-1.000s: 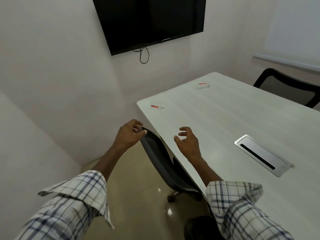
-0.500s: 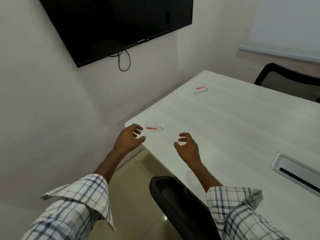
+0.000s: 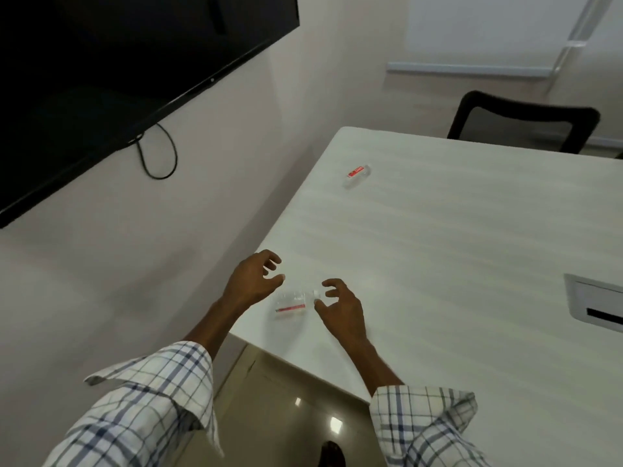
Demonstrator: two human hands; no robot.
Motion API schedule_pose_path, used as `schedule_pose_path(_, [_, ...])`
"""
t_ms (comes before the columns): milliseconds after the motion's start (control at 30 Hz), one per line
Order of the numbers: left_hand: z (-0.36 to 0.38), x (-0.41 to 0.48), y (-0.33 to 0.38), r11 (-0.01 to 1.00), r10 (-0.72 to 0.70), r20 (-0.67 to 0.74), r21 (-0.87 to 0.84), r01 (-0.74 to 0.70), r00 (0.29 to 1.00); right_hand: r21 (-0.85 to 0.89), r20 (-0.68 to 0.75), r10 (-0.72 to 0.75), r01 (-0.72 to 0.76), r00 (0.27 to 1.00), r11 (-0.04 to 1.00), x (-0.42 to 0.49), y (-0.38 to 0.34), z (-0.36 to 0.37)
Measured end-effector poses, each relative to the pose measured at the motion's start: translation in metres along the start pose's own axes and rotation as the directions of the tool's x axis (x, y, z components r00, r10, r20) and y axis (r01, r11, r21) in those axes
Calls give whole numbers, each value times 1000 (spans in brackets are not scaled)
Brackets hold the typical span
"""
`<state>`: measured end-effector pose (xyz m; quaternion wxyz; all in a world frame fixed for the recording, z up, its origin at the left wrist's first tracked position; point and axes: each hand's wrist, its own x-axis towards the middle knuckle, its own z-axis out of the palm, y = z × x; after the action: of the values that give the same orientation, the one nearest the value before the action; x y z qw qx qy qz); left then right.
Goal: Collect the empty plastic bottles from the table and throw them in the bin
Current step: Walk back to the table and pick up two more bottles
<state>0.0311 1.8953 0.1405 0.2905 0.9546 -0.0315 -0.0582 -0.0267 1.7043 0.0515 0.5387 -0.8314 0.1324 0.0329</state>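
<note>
Your near bottle (image 3: 291, 304) lies on its side by the table (image 3: 438, 264) corner, clear and apparently empty (red label band showing), and a second bottle (image 3: 358, 172) lies farther along the same edge. Since half a second ago you have stepped closer, so the near bottle now sits between your hands. Your left hand (image 3: 251, 283) hovers just left of it, fingers curled and spread, holding nothing. Your right hand (image 3: 340, 308) is equally loose, fingertips by its cap; contact is unclear.
</note>
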Motion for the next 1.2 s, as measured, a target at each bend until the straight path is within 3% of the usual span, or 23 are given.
schedule_pose_path(133, [-3, 78, -4, 996, 85, 65, -5, -84, 994, -64, -30, 89, -91, 996, 994, 37, -12, 40])
schedule_pose_path(367, [9, 180, -4, 978, 208, 190, -24, -207, 960, -245, 102, 224, -193, 969, 950, 68, -18, 98])
schedule_pose_path(600, [21, 260, -10, 947, 316, 300, -44, -318, 900, -417, -133, 306, -333, 943, 846, 118, -23, 117])
schedule_pose_path(767, [38, 292, -21, 933, 344, 397, -43, -357, 851, -342, -250, 369, -438, 895, 831, 141, -15, 129])
schedule_pose_path(1000, [56, 308, -27, 918, 375, 457, -58, -393, 807, -165, -359, 334, -411, 872, 897, 155, -7, 136])
schedule_pose_path(1200, [68, 313, -29, 912, 383, 477, -61, -405, 791, -305, -375, 262, -386, 889, 871, 163, 4, 131])
